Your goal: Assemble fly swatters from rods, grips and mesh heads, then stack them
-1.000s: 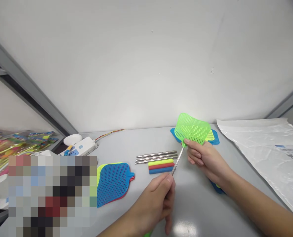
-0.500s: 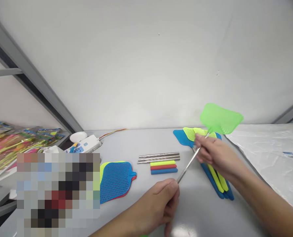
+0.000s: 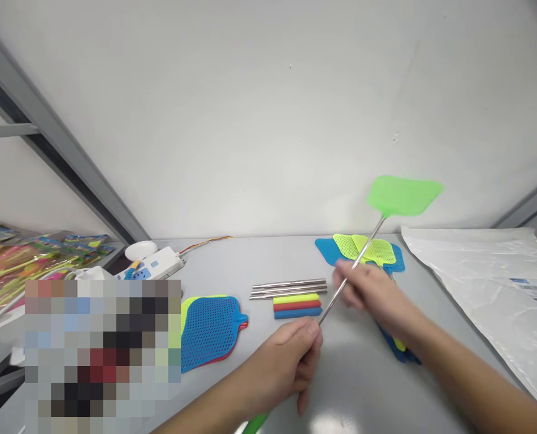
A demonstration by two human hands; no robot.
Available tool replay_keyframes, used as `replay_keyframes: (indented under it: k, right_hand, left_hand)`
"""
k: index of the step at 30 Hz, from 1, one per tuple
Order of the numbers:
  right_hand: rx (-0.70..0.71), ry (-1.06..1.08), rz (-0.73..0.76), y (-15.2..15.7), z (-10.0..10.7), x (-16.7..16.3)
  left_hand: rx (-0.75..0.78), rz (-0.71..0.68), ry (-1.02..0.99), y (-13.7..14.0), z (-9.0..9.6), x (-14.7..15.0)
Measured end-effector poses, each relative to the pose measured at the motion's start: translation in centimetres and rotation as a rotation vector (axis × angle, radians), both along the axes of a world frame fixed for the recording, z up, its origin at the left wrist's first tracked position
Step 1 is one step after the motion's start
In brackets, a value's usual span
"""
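A green fly swatter (image 3: pixel 404 196) with a thin metal rod is held slantwise above the table, its head up at the right. My left hand (image 3: pixel 290 355) is closed around the lower rod, and a green handle end shows below that wrist. Higher on the rod, my right hand (image 3: pixel 370 292) has its fingers bent around it, slightly blurred. Behind the rod lie several metal rods (image 3: pixel 290 283) and three handle tubes, yellow, red and blue (image 3: pixel 298 314). Beyond my right hand rests a pile of yellow and blue fly swatters (image 3: pixel 347 245), partly covered by that arm.
Loose swatter heads, blue on top (image 3: pixel 211 331), are stacked at the left. A white power strip (image 3: pixel 162 265) and a white round object (image 3: pixel 140 250) sit behind. Packaged colourful goods (image 3: pixel 6 265) fill the far left. A white plastic bag (image 3: pixel 471 271) lies at the right.
The green swatter head has risen, showing more bare rod beneath it. My right hand has moved left and down along the rod, farther from the head. My left hand keeps its grip.
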State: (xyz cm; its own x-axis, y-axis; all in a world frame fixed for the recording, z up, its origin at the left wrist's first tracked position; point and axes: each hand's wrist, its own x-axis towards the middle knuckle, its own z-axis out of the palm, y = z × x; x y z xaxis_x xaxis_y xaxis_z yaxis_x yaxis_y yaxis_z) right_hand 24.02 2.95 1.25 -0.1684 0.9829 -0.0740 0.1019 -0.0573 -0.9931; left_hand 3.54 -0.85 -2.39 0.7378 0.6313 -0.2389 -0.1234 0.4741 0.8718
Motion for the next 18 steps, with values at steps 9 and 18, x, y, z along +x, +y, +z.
replay_keyframes:
  k: [9,18]
  right_hand:
    - [0.027,0.317,-0.267,0.6,-0.4,-0.1]
    - [0.064,0.238,-0.18,0.0,-0.5,-0.2]
  left_hand:
    - [-0.016,-0.048,0.052,-0.3,0.2,-0.3]
    - [-0.014,-0.067,0.029,0.1,0.7,-0.4]
